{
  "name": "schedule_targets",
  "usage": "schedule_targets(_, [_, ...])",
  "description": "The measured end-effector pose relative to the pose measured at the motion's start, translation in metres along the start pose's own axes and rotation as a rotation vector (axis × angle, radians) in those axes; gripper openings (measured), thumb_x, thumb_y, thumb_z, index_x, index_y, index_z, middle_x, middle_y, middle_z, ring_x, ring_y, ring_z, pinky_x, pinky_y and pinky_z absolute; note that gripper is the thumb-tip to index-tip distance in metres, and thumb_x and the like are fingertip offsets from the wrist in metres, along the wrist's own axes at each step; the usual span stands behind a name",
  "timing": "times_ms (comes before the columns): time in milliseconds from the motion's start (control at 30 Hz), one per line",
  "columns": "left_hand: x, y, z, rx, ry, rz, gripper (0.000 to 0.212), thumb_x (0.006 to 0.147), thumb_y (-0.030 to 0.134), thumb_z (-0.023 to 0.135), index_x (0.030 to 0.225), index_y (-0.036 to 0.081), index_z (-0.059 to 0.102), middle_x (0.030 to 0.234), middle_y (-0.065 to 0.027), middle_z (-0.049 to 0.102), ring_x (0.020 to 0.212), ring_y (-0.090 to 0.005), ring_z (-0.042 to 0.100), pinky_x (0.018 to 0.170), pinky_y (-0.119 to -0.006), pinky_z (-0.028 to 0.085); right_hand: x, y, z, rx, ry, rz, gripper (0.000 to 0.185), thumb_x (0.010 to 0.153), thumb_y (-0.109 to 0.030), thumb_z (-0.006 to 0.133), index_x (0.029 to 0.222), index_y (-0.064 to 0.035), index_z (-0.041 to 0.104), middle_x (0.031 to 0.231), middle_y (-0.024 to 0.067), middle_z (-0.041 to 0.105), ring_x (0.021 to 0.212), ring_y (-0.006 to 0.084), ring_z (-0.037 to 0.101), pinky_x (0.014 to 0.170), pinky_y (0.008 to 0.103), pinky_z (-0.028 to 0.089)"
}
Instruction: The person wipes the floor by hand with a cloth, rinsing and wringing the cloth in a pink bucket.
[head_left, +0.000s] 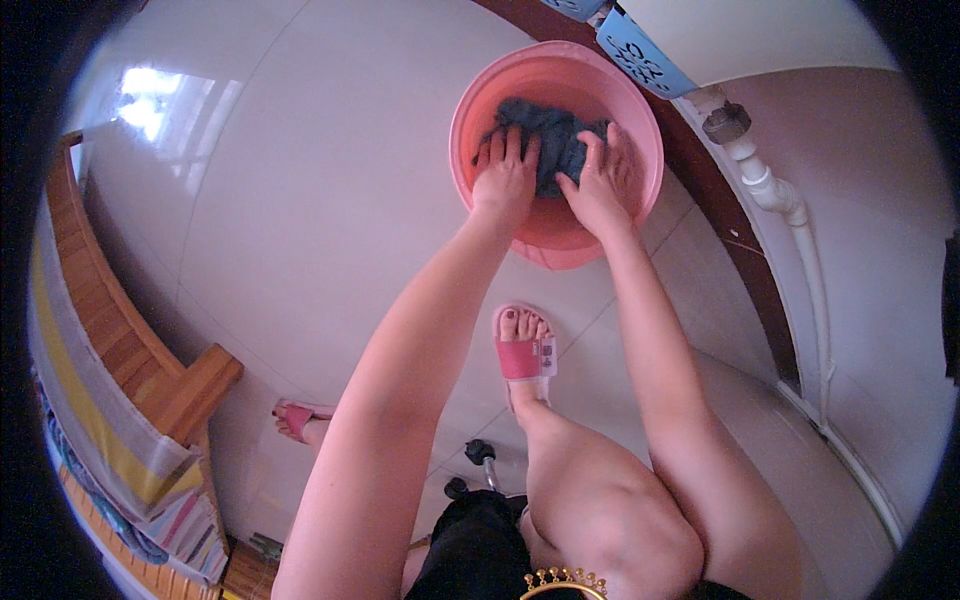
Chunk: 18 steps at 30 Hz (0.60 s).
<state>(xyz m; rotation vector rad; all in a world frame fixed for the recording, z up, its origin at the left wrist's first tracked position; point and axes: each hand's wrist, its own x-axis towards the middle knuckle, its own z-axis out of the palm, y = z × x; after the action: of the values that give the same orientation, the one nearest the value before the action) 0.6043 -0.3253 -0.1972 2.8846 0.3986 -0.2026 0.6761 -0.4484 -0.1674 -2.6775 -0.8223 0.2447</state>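
Observation:
A dark blue-grey wet cloth (553, 142) lies bunched in a pink plastic basin (551, 255) on the floor. My left hand (506, 176) rests on the left part of the cloth, its fingertips against the fabric; whether they grip it is unclear. At the cloth's right edge is my right hand (600, 180), with fingers apart and curved and the thumb close to the fabric. Water seems to cover the bottom of the basin, though its depth cannot be told.
White drain pipe (784, 199) runs down the wall at right, near a blue perforated plastic container (645, 60). Wooden furniture (124, 307) draped with a striped cloth (97, 390) stands at left. My pink slipper (517, 360) is below the basin; a black caster (480, 451) sits behind it.

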Motion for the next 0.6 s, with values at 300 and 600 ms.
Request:
schedule_targets(300, [-0.001, 0.011, -0.044, -0.672, 0.095, -0.356, 0.053, 0.072, 0.008, 0.055, 0.124, 0.002, 0.041, 0.125, -0.0265, 0.041, 0.112, -0.0441, 0.045, 0.096, -0.046, 0.038, 0.007, 0.008, 0.000, -0.061, -0.097, 0.105, 0.082, 0.065, -0.010, 0.075, 0.133, -0.0119, 0.029, 0.124, 0.0245, 0.034, 0.115, 0.0442, 0.038, 0.095, 0.0471, 0.036])
schedule_targets(600, [0.017, -0.004, -0.022, -1.269, 0.048, -0.570, 0.057, 0.079, 0.014, 0.048, 0.133, 0.001, 0.034, 0.127, -0.0257, 0.043, 0.117, -0.0398, 0.043, 0.101, -0.039, 0.033, 0.022, 0.016, 0.007, 0.057, -0.279, 0.360, 0.089, 0.057, -0.013, 0.080, 0.132, -0.0098, 0.032, 0.120, 0.0271, 0.045, 0.108, 0.0433, 0.049, 0.087, 0.0446, 0.044])
